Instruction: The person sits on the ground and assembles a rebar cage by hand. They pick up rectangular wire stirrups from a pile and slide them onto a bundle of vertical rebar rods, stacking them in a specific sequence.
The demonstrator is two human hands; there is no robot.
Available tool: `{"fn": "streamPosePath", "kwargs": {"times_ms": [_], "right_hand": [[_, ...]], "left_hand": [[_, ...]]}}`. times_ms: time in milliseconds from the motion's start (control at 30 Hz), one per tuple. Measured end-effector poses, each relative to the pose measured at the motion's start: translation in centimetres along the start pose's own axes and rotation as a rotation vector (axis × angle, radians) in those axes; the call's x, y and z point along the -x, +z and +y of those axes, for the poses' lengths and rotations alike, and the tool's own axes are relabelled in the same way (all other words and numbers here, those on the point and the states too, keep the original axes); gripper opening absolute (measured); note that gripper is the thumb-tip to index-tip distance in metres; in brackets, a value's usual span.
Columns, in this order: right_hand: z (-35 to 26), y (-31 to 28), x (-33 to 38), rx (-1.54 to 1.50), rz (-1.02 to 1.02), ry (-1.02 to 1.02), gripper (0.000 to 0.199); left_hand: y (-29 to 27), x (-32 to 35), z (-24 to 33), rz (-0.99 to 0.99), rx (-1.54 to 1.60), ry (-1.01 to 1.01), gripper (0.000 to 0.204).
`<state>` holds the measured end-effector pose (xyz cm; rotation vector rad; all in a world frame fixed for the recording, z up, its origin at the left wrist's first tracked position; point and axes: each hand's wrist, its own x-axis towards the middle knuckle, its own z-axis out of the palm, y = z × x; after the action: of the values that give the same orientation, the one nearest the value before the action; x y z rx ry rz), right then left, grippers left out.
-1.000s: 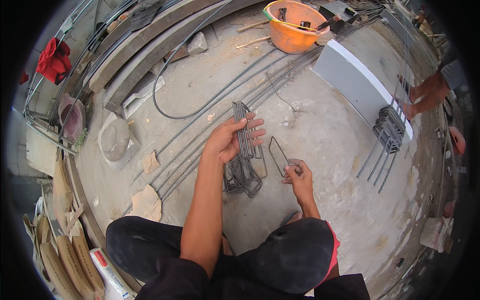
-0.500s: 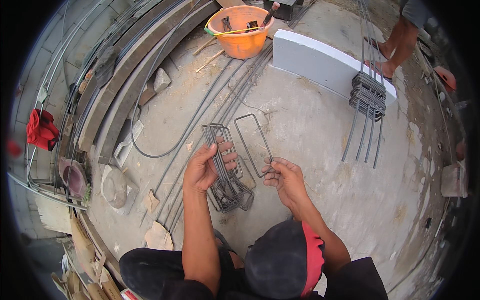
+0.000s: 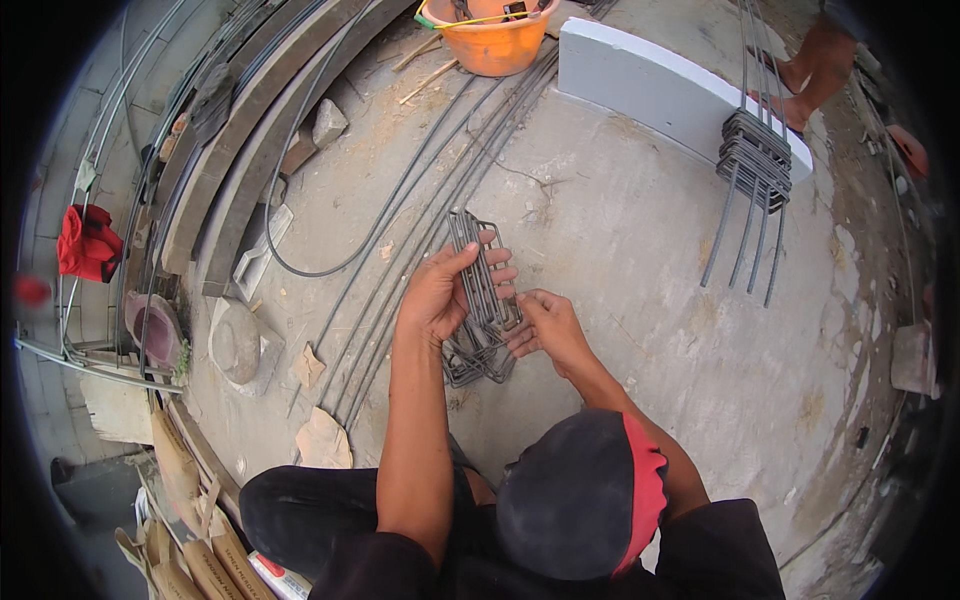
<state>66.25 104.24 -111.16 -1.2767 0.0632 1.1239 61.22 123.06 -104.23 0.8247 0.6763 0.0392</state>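
My left hand [image 3: 438,292] is wrapped round a bundle of thin steel rebar stirrups [image 3: 480,288], bent into narrow rectangles and held upright. At the bundle's right side, my right hand [image 3: 552,328] pinches the lower end of a stirrup that now lies against the others, so its outline is hard to separate. More stirrups [image 3: 468,362] sit just below the hands in a loose heap on the concrete floor.
Long steel rods [image 3: 385,275] run along the floor on the left. An orange bucket [image 3: 495,45] stands at the top, beside a white curved block [image 3: 640,90]. Stirrups threaded on upright bars [image 3: 752,150] lean there, near another person's bare feet [image 3: 790,105].
My right hand has brought its single stirrup leftward against the bundle. The left hand with the bundle has shifted right and up, and the whole view has tilted slightly downward.
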Motion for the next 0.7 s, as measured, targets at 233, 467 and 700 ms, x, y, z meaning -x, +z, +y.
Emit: {"fn": "streamPosePath", "kwargs": {"times_ms": [233, 467, 700], "right_hand": [[7.4, -3.1, -3.7, 0.925, 0.117, -0.389, 0.028], [9.6, 1.6, -4.1, 1.345, -0.017, -0.476, 0.024], [5.4, -2.7, -2.2, 0.377, 0.207, -0.254, 0.022]], "left_hand": [[-3.1, -0.4, 1.0, 0.141, 0.087, 0.118, 0.049], [-6.1, 0.5, 1.9, 0.265, 0.253, 0.183, 0.050], [-6.2, 1.5, 1.6, 0.123, 0.158, 0.146, 0.053]]}}
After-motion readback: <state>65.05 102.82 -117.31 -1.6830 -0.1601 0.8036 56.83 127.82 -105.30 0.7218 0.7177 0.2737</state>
